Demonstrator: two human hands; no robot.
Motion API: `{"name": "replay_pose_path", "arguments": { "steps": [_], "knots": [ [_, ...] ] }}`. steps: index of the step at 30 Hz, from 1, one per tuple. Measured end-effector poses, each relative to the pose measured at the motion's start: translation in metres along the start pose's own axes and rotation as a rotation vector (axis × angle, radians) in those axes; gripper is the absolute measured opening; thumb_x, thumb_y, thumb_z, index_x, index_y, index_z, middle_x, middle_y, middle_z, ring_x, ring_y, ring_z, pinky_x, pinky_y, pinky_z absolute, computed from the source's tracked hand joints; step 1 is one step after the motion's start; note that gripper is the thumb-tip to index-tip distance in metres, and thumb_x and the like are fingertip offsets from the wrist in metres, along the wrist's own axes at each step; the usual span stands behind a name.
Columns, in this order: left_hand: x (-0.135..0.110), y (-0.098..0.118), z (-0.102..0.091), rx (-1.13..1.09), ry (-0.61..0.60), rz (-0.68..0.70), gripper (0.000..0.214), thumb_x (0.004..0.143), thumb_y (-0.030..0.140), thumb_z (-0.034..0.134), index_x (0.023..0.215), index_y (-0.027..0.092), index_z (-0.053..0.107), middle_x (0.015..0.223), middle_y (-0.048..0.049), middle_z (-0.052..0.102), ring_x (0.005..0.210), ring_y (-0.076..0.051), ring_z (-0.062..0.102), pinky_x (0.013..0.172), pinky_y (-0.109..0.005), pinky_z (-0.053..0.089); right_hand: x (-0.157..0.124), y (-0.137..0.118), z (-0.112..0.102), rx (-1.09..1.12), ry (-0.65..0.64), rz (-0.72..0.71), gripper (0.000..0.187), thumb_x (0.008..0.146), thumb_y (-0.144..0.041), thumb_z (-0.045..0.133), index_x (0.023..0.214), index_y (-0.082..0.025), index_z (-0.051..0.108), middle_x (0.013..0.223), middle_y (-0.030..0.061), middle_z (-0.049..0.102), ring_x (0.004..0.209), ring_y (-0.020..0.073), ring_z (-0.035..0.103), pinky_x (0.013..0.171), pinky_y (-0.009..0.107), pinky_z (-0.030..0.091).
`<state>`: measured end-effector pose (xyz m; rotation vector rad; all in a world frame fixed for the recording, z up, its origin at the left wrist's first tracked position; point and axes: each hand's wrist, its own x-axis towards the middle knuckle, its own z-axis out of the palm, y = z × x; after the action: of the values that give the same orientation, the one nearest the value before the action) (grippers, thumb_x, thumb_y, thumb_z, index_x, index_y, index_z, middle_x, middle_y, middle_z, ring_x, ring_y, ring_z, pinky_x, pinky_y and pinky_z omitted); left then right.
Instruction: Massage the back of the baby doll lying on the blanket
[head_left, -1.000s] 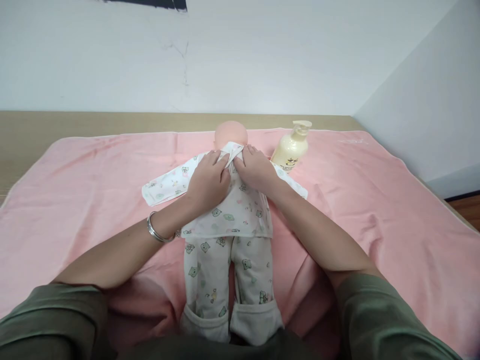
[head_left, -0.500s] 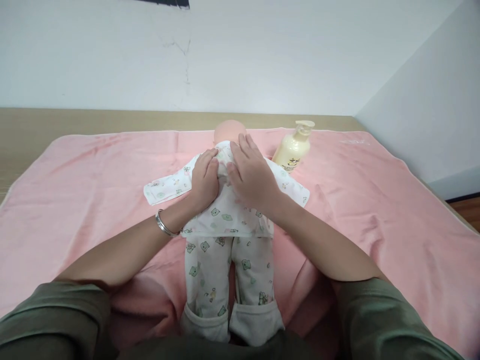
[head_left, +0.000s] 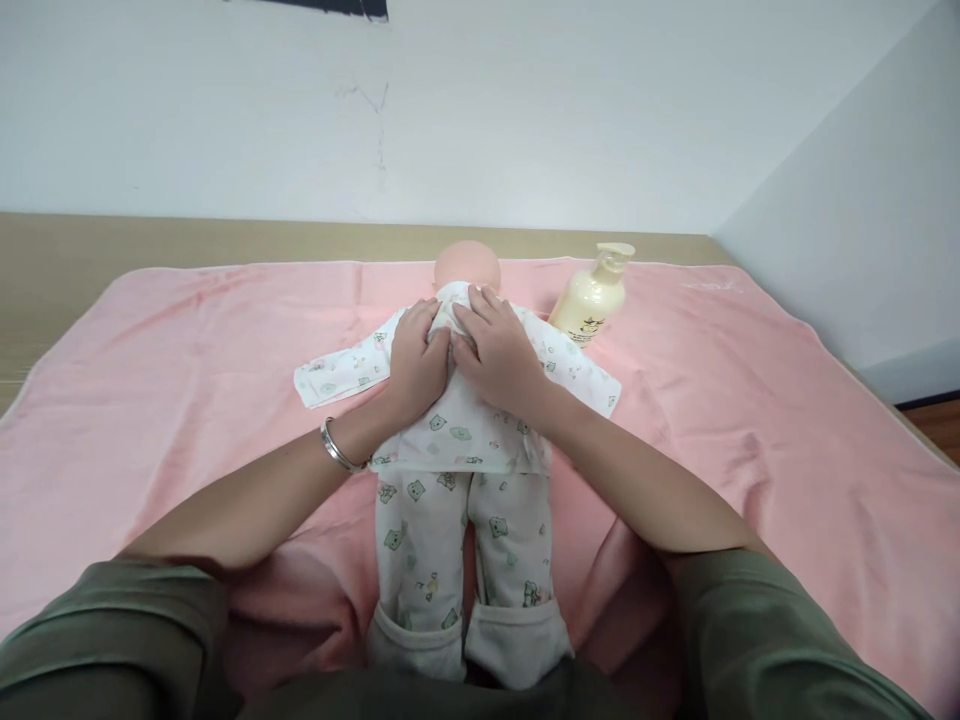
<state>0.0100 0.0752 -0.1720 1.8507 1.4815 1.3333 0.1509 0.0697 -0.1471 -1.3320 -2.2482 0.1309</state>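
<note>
A baby doll lies on a pink blanket, its bald head away from me and its feet toward me. It wears a white printed top with the sleeves spread sideways, and matching footed trousers. My left hand rests flat on the upper left of the top, a silver bangle on its wrist. Beside it, my right hand lies on the upper right, fingers stretched toward the head. Both hands are open, thumbs close together at the middle of the chest. The doll's face cannot be made out.
A pale yellow pump bottle stands tilted on the pink blanket, to the right of the doll's head. Behind the blanket runs a wooden edge against a white wall.
My right hand has come down from near the doll's head, its fingers now lying lower on the top. The left hand stays on the top, its thumb now nearer the right hand.
</note>
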Motion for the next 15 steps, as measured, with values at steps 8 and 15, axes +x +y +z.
{"name": "replay_pose_path", "arguments": {
  "steps": [8, 15],
  "knots": [
    [0.0003, 0.0013, 0.0002, 0.037, -0.006, -0.027, 0.032, 0.086, 0.025, 0.04, 0.107, 0.021, 0.063, 0.12, -0.0092, 0.069, 0.117, -0.026, 0.059, 0.113, -0.046, 0.046, 0.0006, 0.002, 0.0022, -0.007, 0.044, -0.028, 0.049, 0.097, -0.023, 0.039, 0.14, -0.011, 0.058, 0.159, 0.0177, 0.046, 0.152, 0.0322, 0.037, 0.127, 0.058, 0.03],
    [0.0004, 0.0025, -0.0006, 0.099, -0.04, 0.042, 0.024, 0.088, 0.023, 0.038, 0.098, 0.022, 0.06, 0.109, -0.0092, 0.068, 0.105, -0.025, 0.06, 0.102, -0.043, 0.05, 0.0022, 0.0033, 0.0013, -0.044, 0.082, -0.058, 0.047, 0.097, -0.019, 0.036, 0.135, -0.011, 0.062, 0.159, 0.0161, 0.047, 0.147, 0.0304, 0.044, 0.123, 0.05, 0.038]
  ]
}}
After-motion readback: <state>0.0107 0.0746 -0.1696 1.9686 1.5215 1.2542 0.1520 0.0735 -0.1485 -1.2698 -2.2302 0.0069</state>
